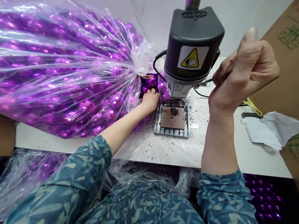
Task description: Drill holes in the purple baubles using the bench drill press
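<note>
In the head view, my right hand [246, 71] is closed in a fist at the end of the lever [207, 81] of a small black drill press [193, 43]. My left hand [150, 100] reaches to the opening beside the knot of a clear bag, its fingers curled down among shiny purple faceted balls [163, 92]. What those fingers hold, if anything, is hidden. Under the drill head a square brown board [173, 122] with a small hole lies on the slotted metal base [172, 132]. Dark shavings [174, 111] cover part of the board.
A large clear bag [64, 74] full of purple balls fills the left of the white table [254, 158]. White tissue [272, 130] lies at the right, near a cardboard box [292, 68]. More purple balls [264, 197] are below the table edge.
</note>
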`<state>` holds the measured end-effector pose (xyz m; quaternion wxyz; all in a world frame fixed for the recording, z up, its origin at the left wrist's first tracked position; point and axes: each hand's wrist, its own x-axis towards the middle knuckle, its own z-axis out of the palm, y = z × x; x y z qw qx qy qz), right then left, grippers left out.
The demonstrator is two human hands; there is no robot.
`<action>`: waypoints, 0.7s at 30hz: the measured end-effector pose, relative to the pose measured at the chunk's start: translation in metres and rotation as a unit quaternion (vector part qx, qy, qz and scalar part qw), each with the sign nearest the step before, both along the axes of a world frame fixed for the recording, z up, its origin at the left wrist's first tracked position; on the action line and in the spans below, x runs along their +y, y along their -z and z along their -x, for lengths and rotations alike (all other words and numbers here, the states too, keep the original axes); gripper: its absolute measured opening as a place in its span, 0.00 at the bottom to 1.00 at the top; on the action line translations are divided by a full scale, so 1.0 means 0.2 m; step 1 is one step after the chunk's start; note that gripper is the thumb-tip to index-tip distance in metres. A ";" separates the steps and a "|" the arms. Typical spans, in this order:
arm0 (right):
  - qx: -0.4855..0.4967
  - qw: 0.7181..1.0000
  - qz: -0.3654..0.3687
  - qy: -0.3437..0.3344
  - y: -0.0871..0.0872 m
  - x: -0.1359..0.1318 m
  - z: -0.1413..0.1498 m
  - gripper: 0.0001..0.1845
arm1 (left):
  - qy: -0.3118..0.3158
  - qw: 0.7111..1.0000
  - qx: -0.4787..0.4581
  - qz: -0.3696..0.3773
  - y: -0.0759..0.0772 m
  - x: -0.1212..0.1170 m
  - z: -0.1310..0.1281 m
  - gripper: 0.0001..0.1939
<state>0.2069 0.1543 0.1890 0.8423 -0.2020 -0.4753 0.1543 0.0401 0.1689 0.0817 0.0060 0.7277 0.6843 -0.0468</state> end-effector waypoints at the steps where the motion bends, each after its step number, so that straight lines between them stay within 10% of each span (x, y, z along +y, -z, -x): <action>1: -0.003 1.000 0.003 0.004 0.00 0.00 0.00 0.30 | -0.008 1.000 0.000 0.003 0.01 0.00 -0.01 0.21; 8: -0.016 1.000 0.006 0.012 0.00 -0.02 0.01 0.31 | 0.007 0.954 -0.277 -0.113 0.02 -0.13 0.08 0.28; 13: 0.003 1.000 -0.015 0.002 0.01 -0.01 0.01 0.31 | 0.047 0.741 -0.668 -0.050 0.03 -0.38 0.09 0.20; 17: 0.001 1.000 -0.025 0.005 0.01 -0.01 0.02 0.31 | -0.094 0.563 -0.814 0.105 0.07 -0.48 0.03 0.21; 21: -0.001 0.999 -0.031 0.013 0.01 -0.01 0.01 0.32 | -0.226 0.452 -0.833 0.224 0.13 -0.46 -0.01 0.17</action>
